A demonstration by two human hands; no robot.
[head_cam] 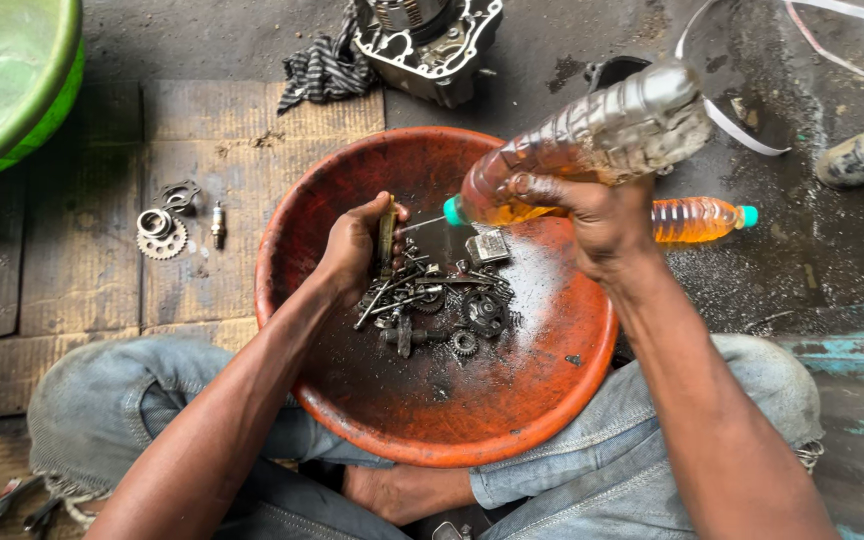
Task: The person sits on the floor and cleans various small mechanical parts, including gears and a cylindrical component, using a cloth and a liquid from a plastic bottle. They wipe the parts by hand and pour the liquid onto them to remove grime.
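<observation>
Holding oily metal parts [432, 300], orange basin [552, 390] meets tilted amber-liquid bottle [592, 140].

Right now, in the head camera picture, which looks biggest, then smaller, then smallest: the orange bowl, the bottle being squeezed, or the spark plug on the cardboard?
1. Orange bowl, by far the largest.
2. Squeezed bottle in the right hand; it is raised toward the camera, so it may look bigger than it is.
3. Spark plug, the smallest.

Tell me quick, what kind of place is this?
Likely an informal engine repair spot on the ground: an engine casing, gears and bolts in a red basin, and a spark plug on flattened cardboard.
</observation>
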